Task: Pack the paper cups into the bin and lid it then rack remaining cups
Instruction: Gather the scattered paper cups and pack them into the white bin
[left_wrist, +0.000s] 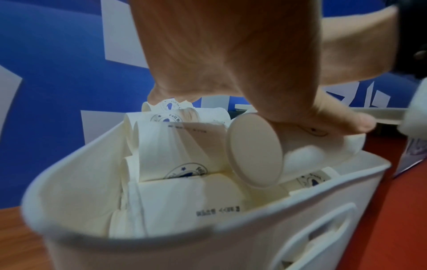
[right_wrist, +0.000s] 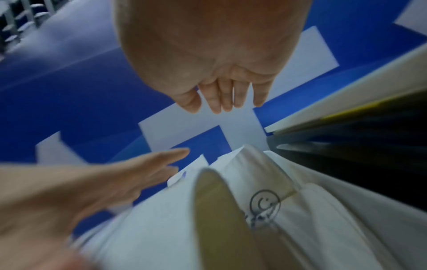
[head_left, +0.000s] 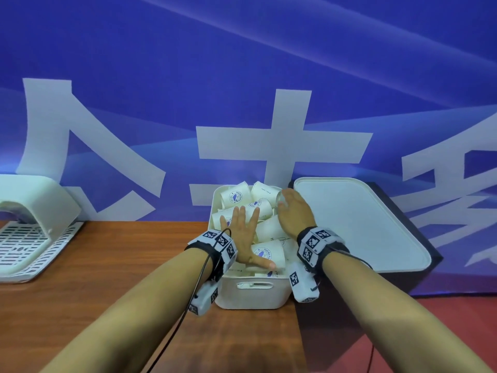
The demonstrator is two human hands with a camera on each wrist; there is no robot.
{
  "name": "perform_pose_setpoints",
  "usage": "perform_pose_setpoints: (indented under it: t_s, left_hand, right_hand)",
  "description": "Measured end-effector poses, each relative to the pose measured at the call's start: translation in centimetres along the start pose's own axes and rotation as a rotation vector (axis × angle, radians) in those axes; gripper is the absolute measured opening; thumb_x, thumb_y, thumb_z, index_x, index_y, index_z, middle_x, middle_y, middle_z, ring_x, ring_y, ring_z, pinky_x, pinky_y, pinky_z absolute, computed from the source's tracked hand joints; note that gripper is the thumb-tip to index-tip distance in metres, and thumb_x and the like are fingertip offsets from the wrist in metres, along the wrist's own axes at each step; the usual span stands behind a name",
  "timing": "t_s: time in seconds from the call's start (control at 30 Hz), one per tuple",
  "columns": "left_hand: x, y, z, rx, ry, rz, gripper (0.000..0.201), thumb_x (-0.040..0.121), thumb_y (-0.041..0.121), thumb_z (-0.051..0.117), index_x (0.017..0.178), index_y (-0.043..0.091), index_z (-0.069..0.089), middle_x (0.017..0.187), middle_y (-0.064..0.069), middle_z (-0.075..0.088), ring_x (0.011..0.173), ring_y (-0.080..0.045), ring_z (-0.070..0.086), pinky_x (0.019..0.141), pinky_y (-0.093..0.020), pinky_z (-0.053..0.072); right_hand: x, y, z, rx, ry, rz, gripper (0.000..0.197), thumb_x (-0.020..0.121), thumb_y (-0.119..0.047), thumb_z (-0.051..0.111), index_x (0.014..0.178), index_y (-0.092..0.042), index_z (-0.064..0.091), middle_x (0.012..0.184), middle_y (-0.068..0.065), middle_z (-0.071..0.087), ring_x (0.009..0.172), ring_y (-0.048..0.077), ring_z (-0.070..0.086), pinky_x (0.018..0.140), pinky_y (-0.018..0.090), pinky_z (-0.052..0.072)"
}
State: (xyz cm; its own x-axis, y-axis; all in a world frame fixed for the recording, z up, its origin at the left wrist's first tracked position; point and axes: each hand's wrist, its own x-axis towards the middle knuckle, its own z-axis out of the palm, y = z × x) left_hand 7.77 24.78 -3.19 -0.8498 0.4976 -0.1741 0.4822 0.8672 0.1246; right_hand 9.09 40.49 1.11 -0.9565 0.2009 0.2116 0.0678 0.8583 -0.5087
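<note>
A white bin (head_left: pixel 252 292) is seen on the wooden table (head_left: pixel 107 278), at about 6 o'clock from the centre of the head view, heaped with paper cups (head_left: pixel 265 227) that lie on their sides and rise above its rim. The left hand (head_left: pixel 243 235) is laid flat on the heap with fingers straight and spread, the thumb stretched toward 3 o'clock across a printed cup near the front; nothing is grasped by it. In the left wrist view the thumb (left_wrist: pixel 342 118) is seen pressed on a cup whose round base faces the camera. The right hand (head_left: pixel 294 211) is held over the cups at the bin's 1 o'clock corner, its fingers extended and close together, released; whether the cups are touched by it cannot be told. The lid (head_left: pixel 357 224) is propped off the bin at 3 o'clock, its far edge leaned against the blue banner (head_left: pixel 242 76) behind the table. A white slotted rack (head_left: pixel 29 238) is placed well apart at 9 o'clock. Tagged bands with cameras are worn on both wrists.
</note>
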Motion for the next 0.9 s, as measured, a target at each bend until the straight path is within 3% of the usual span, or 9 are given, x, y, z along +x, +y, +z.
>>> perform_pose_setpoints:
  t_s: [0.1,0.2,0.27,0.33,0.43,0.63,0.7,0.83,0.9]
  left_hand:
    - [0.3,0.0,0.0,0.023,0.064,-0.046,0.146,0.046,0.093,0.049,0.15,0.018,-0.02,0.154,-0.023,-0.022,0.142,-0.041,-0.02,0.111,-0.061,-0.01]
    - [1.1,-0.1,1.3,0.071,0.165,-0.15,0.139,0.04,0.096,0.03,0.148,0.011,0.015,0.148,-0.03,0.03,0.137,-0.048,0.027,0.11,-0.061,-0.001]
    - [2.6,-1.0,3.9,0.001,0.195,-0.121,0.138,0.035,0.097,0.012,0.141,0.011,0.027,0.139,-0.025,0.045,0.138,-0.045,0.026,0.108,-0.062,-0.008]
    - [2.5,-1.4,4.2,0.025,0.162,-0.07,0.142,0.039,0.102,-0.001,0.146,0.011,0.019,0.151,-0.022,0.026,0.144,-0.037,-0.016,0.105,-0.062,-0.02]
    - [2.0,-1.7,4.1,0.072,0.057,-0.02,0.152,0.022,0.102,0.003,0.144,0.016,-0.027,0.15,-0.014,-0.033,0.118,-0.028,-0.058,0.089,-0.059,-0.04]
    - [3.3,-3.2,6.5,-0.017,0.045,-0.01,0.142,0.042,0.104,0.003,0.152,0.014,-0.004,0.157,-0.022,0.008,0.144,-0.036,-0.018,0.105,-0.07,-0.001]
    - [3.5,-3.4,6.6,-0.033,0.028,0.011,0.14,0.044,0.103,0.003,0.152,0.014,-0.007,0.157,-0.02,-0.002,0.144,-0.037,-0.017,0.105,-0.069,-0.002]
    - [2.7,-2.9,4.9,0.067,0.052,0.017,0.142,0.043,0.104,0.003,0.149,0.01,0.014,0.152,-0.029,0.02,0.144,-0.036,-0.018,0.104,-0.064,-0.009]
    - [2.0,-2.4,3.5,0.088,-0.003,0.014,0.147,0.035,0.104,0.01,0.149,0.013,-0.012,0.155,-0.026,-0.014,0.139,-0.035,-0.031,0.101,-0.062,-0.025]
  right_hand:
    - [-1.5,-0.8,2.3,-0.211,-0.216,-0.174,0.054,0.102,-0.034,0.023,0.152,-0.013,0.016,0.161,0.001,0.007,0.148,0.016,0.003,0.12,0.036,0.006]
    - [-2.8,-0.3,4.9,-0.322,-0.419,-0.066,0.057,0.101,-0.041,0.009,0.153,-0.021,-0.003,0.16,-0.006,-0.011,0.146,0.011,-0.017,0.119,0.045,-0.008]
    - [-3.2,0.5,5.8,-0.36,-0.435,-0.013,0.058,0.101,-0.043,0.006,0.152,-0.021,-0.006,0.16,-0.006,-0.014,0.145,0.011,-0.018,0.118,0.046,-0.01]
    - [-3.0,1.2,6.2,-0.373,-0.437,0.004,0.058,0.1,-0.043,0.006,0.152,-0.022,-0.009,0.159,-0.007,-0.017,0.145,0.01,-0.019,0.118,0.046,-0.011]
    - [-2.6,1.7,6.4,-0.38,-0.455,0.0,0.057,0.1,-0.043,0.007,0.152,-0.024,-0.01,0.157,-0.009,-0.022,0.144,0.01,-0.022,0.117,0.047,-0.013]
    - [-1.9,2.0,7.2,-0.329,-0.474,0.022,0.057,0.1,-0.042,0.007,0.151,-0.024,-0.012,0.156,-0.009,-0.025,0.143,0.01,-0.024,0.116,0.048,-0.016]
    - [-1.8,2.1,7.3,-0.325,-0.474,0.024,0.057,0.1,-0.042,0.007,0.151,-0.023,-0.011,0.157,-0.009,-0.024,0.144,0.01,-0.023,0.116,0.048,-0.016]
    - [-1.9,1.8,6.9,-0.324,-0.416,0.026,0.057,0.1,-0.043,0.008,0.152,-0.024,-0.005,0.159,-0.007,-0.015,0.146,0.012,-0.018,0.117,0.049,-0.013]
    - [-2.1,1.5,6.5,-0.31,-0.362,0.014,0.057,0.1,-0.045,0.01,0.153,-0.025,-0.001,0.16,-0.005,-0.009,0.147,0.013,-0.013,0.117,0.05,-0.012]
